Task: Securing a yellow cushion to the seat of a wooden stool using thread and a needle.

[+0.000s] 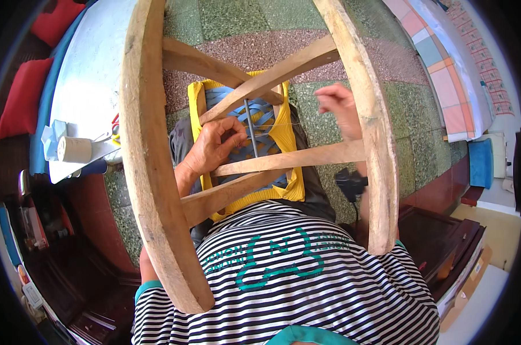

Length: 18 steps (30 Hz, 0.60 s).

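Observation:
An upturned wooden stool [141, 115] rests on my lap, its legs pointing up toward me. Stretchy yellow fabric [296, 144] wraps the seat's edges, and woven blue straps [264, 118] cross inside, with a dark rod [251, 129] down the middle. My left hand [219, 142] reaches between the legs, its fingers curled in a pinch above the straps; what they hold is hidden. A thin thread [292, 123] stretches from near the left hand toward my right hand [339, 106]. Beside the right leg, that hand is raised, fingertips pinched on the thread and slightly blurred; no needle can be made out.
On the white table [91, 69] at left are a thread spool [75, 150] and scissors with red and yellow handles [115, 127]. Stool crossbars [295, 158] run around my hands. A plaid cloth [444, 86] hangs at right; dark wooden furniture [438, 236] stands near my right side.

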Tool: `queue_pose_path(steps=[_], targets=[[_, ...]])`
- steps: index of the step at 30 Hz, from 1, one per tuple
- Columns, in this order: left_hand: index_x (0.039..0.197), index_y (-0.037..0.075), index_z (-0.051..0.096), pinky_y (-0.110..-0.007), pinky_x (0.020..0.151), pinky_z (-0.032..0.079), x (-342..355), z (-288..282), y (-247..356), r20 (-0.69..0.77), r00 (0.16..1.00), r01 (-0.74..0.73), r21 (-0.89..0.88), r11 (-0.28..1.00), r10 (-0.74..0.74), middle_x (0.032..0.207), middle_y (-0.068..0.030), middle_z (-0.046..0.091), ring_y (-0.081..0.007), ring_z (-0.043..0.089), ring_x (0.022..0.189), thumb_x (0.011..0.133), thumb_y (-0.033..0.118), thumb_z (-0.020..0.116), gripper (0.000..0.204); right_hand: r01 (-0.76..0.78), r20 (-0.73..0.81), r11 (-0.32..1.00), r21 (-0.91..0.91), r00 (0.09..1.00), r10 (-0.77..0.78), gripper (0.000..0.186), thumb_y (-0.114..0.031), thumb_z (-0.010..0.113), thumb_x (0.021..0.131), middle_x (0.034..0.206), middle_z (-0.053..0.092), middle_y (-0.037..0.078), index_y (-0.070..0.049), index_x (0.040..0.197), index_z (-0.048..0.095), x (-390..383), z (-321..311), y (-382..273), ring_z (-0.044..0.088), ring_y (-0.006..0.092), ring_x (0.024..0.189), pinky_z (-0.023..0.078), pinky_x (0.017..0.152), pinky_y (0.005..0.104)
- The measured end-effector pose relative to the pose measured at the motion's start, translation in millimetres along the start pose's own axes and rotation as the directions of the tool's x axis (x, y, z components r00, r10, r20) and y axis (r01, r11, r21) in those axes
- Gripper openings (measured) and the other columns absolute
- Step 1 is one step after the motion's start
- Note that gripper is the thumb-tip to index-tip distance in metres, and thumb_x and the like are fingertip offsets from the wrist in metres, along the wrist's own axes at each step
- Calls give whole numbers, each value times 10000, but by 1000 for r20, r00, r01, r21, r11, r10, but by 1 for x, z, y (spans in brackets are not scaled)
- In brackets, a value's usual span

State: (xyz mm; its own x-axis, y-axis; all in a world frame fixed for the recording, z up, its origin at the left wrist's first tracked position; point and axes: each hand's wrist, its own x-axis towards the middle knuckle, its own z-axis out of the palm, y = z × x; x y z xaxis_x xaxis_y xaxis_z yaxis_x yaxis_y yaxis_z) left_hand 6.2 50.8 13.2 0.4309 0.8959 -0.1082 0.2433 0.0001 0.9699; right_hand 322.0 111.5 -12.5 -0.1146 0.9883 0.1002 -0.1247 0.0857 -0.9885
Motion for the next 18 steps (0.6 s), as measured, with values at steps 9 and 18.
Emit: queue_pose_path(steps=[9, 18], targets=[[861, -7, 572, -244, 681, 509, 1, 5, -6, -48, 997, -65, -14, 998, 64, 780, -35, 625, -85, 596, 738, 919, 63, 579, 92, -178, -257, 984, 2, 951, 173, 55, -58, 658, 853, 768, 622, -23, -57, 904, 679, 15, 40, 47, 570, 55, 661, 494, 583, 212], [885, -9, 567, -236, 700, 509, 0, 9, -10, -57, 996, -74, -55, 996, 71, 786, -26, 602, -90, 591, 744, 925, 34, 565, 58, -353, -118, 914, 201, 917, 381, 67, -92, 664, 862, 762, 601, -36, -75, 926, 674, 12, 20, 70, 560, 54, 692, 487, 614, 216]])
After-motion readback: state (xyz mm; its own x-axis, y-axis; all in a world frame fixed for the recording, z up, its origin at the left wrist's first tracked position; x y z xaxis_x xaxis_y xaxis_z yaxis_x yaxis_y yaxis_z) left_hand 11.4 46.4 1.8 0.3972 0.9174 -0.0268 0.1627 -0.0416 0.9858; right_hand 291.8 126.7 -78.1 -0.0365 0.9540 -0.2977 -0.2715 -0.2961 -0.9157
